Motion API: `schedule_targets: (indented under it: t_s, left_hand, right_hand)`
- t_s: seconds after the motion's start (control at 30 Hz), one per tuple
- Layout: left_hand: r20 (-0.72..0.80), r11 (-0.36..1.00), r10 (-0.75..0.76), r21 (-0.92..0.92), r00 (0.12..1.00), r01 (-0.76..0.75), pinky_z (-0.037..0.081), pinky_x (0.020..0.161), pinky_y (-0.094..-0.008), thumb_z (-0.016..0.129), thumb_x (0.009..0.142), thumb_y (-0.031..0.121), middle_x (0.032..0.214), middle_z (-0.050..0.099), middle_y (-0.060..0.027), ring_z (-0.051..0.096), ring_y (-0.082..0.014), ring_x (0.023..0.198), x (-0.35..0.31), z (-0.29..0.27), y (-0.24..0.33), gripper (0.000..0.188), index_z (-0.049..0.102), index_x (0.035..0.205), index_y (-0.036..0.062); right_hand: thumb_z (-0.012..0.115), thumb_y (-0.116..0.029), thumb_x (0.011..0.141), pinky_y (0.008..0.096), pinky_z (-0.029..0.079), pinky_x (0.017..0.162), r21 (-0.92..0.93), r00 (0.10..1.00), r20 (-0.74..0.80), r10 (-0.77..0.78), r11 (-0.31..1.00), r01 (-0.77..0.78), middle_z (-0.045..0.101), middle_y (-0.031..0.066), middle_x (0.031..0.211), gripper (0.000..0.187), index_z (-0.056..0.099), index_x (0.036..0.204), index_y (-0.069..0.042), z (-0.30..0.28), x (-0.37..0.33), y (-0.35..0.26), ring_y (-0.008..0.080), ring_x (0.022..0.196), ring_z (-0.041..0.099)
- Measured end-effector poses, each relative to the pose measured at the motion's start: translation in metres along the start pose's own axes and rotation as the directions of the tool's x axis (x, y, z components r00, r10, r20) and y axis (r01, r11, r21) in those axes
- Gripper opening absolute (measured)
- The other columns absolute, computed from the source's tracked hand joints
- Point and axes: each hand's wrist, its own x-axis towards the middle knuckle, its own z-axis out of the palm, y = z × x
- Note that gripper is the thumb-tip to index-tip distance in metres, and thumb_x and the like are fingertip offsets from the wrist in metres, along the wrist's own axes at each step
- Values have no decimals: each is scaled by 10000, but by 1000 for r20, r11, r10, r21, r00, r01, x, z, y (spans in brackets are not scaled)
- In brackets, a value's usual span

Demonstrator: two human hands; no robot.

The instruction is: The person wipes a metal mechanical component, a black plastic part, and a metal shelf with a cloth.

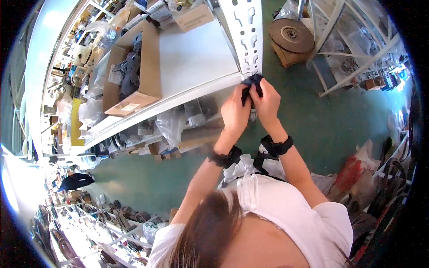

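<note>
Close to the corner of a white shelf (196,51), both hands meet at a crumpled dark cloth (253,80). My left hand (235,111) is closed on its left side, and the fingers of my right hand (268,102) pinch it from the right. The cloth lies against or just in front of the perforated white post (245,35); whether it touches the metal I cannot tell. Part of it hangs between my fingers. A black band circles each of my wrists.
An open cardboard box (149,67) with grey parts stands on the shelf, left of my hands. Bagged goods (172,125) fill a lower level. At the upper right, a large brown disc (292,36) rests on a block beside a metal rack (342,49). A person (77,182) is far left.
</note>
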Motion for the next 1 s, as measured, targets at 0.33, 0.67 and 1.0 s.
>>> schedule_targets:
  t_s: [0.33, 0.67, 1.0]
  left_hand:
    - [3, 953, -157, -261, 988, 152, 454, 612, -369, 583, 737, 118, 774, 594, -150, 579, -314, 684, -19, -9, -17, 316, 497, 1037, 62]
    - [-157, 870, -297, -452, 942, 199, 447, 714, -321, 551, 766, 58, 926, 596, -146, 584, -223, 812, -31, -65, -64, 333, 489, 1092, 29]
    - [-199, 933, -155, -351, 968, 77, 453, 738, -281, 559, 753, 46, 937, 595, -131, 574, -172, 849, -41, -102, -77, 333, 509, 1074, -26]
  right_hand:
    - [602, -167, 761, 371, 407, 508, 85, 992, 81, -102, 992, 95, 534, 131, 661, 167, 508, 774, -29, 2, -9, -24, 302, 587, 527]
    - [550, -189, 786, 397, 401, 475, 20, 946, 263, -187, 982, 189, 516, 112, 584, 160, 468, 738, -60, 59, -13, -96, 303, 553, 529]
    - [531, -234, 808, 387, 419, 490, 243, 936, 257, -241, 953, 179, 520, 116, 618, 204, 473, 735, -53, 69, -24, -103, 303, 563, 533]
